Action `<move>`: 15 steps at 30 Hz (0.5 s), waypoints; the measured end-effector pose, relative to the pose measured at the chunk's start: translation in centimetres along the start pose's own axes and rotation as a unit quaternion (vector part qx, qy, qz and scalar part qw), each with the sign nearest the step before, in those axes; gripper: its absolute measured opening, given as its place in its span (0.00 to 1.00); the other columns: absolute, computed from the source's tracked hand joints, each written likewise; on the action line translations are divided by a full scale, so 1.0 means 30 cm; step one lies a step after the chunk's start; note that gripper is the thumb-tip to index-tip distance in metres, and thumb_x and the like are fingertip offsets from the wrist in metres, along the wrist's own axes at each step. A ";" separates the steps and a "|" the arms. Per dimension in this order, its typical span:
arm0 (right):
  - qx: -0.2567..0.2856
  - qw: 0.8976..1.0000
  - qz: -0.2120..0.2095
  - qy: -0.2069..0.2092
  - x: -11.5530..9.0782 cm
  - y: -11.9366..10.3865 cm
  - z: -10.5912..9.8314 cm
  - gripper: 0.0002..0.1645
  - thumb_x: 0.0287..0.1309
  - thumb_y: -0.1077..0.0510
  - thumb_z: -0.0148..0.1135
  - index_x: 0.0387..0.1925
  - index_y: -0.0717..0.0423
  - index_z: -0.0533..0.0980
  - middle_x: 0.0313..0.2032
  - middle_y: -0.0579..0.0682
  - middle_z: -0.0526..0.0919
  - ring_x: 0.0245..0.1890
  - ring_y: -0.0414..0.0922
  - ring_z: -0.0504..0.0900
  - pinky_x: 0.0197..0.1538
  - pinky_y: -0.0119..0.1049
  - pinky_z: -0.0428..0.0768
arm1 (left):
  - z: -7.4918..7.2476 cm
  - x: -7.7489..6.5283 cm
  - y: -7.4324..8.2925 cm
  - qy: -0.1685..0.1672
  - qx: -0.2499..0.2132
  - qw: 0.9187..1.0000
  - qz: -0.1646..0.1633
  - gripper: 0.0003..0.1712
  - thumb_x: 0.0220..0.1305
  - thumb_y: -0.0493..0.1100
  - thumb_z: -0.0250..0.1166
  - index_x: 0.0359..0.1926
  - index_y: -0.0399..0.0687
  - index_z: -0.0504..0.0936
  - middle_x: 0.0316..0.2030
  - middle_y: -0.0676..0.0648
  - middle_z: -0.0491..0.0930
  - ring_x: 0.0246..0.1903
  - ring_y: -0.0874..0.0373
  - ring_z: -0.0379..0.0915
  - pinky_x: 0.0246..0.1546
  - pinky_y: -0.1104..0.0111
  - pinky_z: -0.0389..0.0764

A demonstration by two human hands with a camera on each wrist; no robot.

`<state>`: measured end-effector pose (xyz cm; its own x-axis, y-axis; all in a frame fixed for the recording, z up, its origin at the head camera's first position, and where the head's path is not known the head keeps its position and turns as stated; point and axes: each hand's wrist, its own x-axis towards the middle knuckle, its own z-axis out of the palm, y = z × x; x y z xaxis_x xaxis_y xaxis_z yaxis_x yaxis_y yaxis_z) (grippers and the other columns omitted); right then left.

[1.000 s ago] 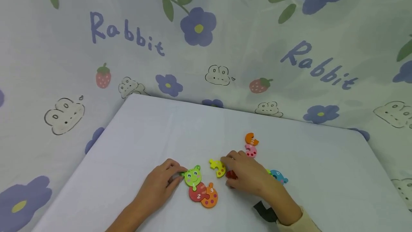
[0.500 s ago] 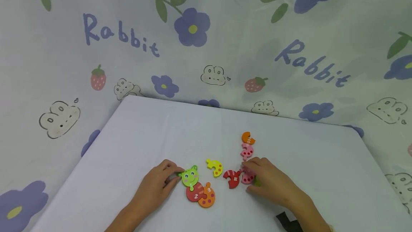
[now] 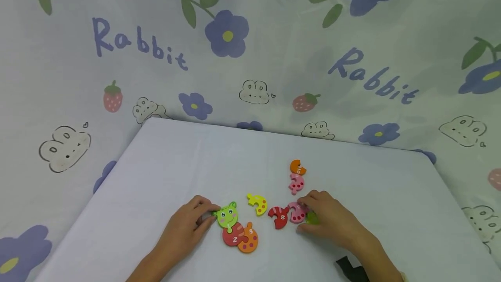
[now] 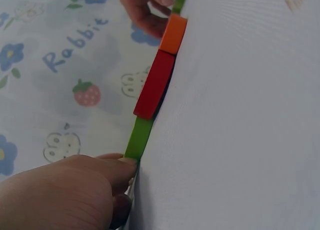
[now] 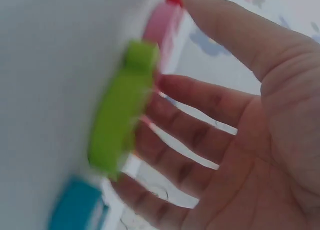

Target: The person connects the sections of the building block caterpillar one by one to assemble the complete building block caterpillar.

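My left hand (image 3: 185,225) pinches the left edge of the green smiling caterpillar-head puzzle piece (image 3: 227,216) between thumb and index finger. Joined to that head are a red piece numbered 2 (image 3: 232,235) and a dotted orange piece numbered 3 (image 3: 248,239). At the right, my right hand (image 3: 332,216) reaches around a dotted pink piece (image 3: 296,213), its fingers spread and the thumb apart from them. A green piece (image 5: 117,109) lies under that hand, largely hidden in the head view. Left of the pink piece sits a red piece numbered 8 (image 3: 279,217).
A dotted yellow piece (image 3: 257,204) lies between the two groups. Farther back are another dotted pink piece (image 3: 296,183) and an orange piece numbered 10 (image 3: 297,167). A blue piece (image 5: 75,207) shows in the right wrist view. Everything rests on a white table (image 3: 195,156).
My right hand has moved right from the red piece numbered 8 to the pink piece beside it, uncovering the red one. My left hand keeps its place at the green head. The view has shifted slightly.
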<state>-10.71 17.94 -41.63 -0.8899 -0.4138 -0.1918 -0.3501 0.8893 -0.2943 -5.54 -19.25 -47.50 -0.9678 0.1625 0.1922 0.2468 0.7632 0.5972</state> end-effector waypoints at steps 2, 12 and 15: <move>-0.022 1.000 -0.013 0.009 0.009 -0.022 0.016 0.37 0.46 0.38 0.84 0.56 0.47 0.84 0.49 0.41 0.81 0.51 0.44 0.76 0.56 0.48 0.82 | -0.001 0.000 -0.002 0.000 -0.002 1.000 0.002 0.17 0.62 0.38 0.78 0.48 0.61 0.89 0.43 0.65 0.75 0.30 0.73 0.68 0.32 0.74 0.76; -0.058 0.998 -0.023 0.024 0.004 -0.054 0.025 0.31 0.48 0.42 0.84 0.53 0.46 0.84 0.46 0.40 0.81 0.46 0.41 0.75 0.53 0.44 0.82 | -0.003 -0.004 -0.006 0.003 -0.010 1.000 0.014 0.16 0.61 0.36 0.78 0.48 0.60 0.89 0.44 0.65 0.76 0.30 0.73 0.68 0.33 0.73 0.76; -0.050 0.998 -0.028 0.030 -0.007 -0.054 0.016 0.31 0.49 0.44 0.84 0.55 0.47 0.84 0.49 0.41 0.82 0.48 0.41 0.76 0.54 0.45 0.83 | -0.004 -0.004 -0.004 -0.001 -0.008 1.000 0.017 0.17 0.61 0.36 0.78 0.48 0.60 0.89 0.44 0.65 0.76 0.31 0.73 0.68 0.33 0.73 0.77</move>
<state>-9.80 16.49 -41.55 -0.8835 -0.4529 -0.1199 -0.4239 0.8817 -0.2074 -5.44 -19.44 -47.49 -0.9588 0.1892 0.2120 0.2806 0.7466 0.6031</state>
